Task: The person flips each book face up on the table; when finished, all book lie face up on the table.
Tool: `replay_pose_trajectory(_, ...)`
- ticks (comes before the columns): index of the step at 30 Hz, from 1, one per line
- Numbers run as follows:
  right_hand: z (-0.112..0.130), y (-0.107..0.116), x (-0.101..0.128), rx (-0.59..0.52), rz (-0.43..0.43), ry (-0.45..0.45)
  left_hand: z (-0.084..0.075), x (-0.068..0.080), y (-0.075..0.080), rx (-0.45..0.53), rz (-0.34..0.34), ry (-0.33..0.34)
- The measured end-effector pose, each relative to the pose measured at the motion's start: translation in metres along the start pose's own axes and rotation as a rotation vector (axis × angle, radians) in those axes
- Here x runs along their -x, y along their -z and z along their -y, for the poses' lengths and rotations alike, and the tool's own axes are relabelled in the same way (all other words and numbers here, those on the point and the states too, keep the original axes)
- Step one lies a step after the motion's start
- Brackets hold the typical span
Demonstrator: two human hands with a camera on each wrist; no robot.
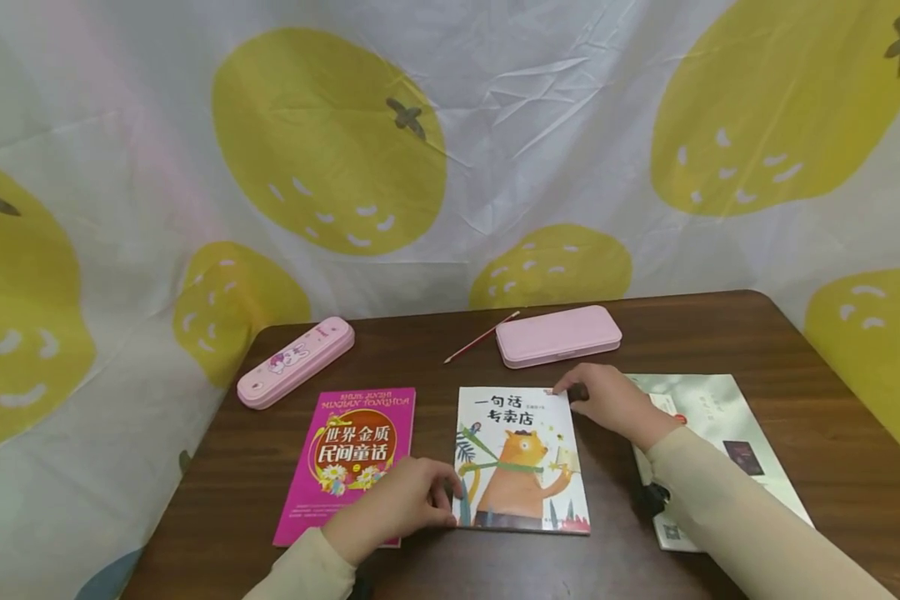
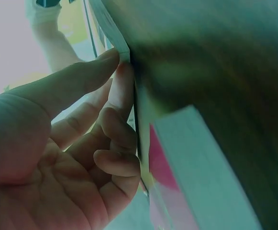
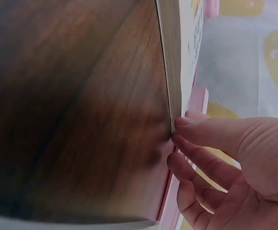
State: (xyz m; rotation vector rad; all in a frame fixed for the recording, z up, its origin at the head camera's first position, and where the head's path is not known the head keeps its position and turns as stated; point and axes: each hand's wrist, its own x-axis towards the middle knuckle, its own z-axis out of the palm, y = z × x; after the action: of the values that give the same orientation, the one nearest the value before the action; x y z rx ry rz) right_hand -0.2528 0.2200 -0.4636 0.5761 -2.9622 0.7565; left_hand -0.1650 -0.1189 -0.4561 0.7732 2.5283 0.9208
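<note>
In the middle of the table lies a white picture book with an orange bear on its cover. At its lower left corner is my left hand, thumb and forefinger pinching the corner; in the left wrist view the other fingers are curled loosely below. My right hand reaches to the upper right corner of the same book. In the right wrist view, its thumb and forefinger pinch that corner beside the page edges. Left of this book lies a magenta storybook, partly covered by my left hand and forearm.
A pale green book lies at the right, partly under my right sleeve. Behind the books are a pink pencil case with a rabbit, a red pencil and a plain pink case. A fruit-patterned curtain hangs behind the table.
</note>
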Motion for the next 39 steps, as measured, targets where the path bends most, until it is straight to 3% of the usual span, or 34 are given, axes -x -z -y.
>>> replay_pose_trajectory(8,0.006,0.002,0.005,0.026,-0.01,0.016,-0.005,-0.003,-0.005,0.017,0.006,-0.007)
replay_pose_trajectory(16,0.01,0.014,0.032,0.115,-0.03,0.044,-0.016,-0.01,-0.003,-0.192,0.007,-0.068)
replay_pose_trajectory(23,0.001,0.022,0.064,0.1,-0.042,0.0,-0.032,-0.027,-0.014,-0.232,-0.011,-0.096)
replay_pose_trajectory(29,-0.007,0.031,0.075,0.079,-0.058,-0.037,-0.046,-0.043,-0.029,-0.303,-0.036,-0.142)
replay_pose_trajectory(35,-0.038,0.05,0.088,0.08,-0.081,-0.033,-0.066,-0.064,-0.053,-0.377,-0.054,-0.235)
replay_pose_trajectory(39,-0.065,0.066,0.099,0.106,-0.058,-0.112,-0.085,-0.075,-0.067,-0.428,-0.03,-0.281)
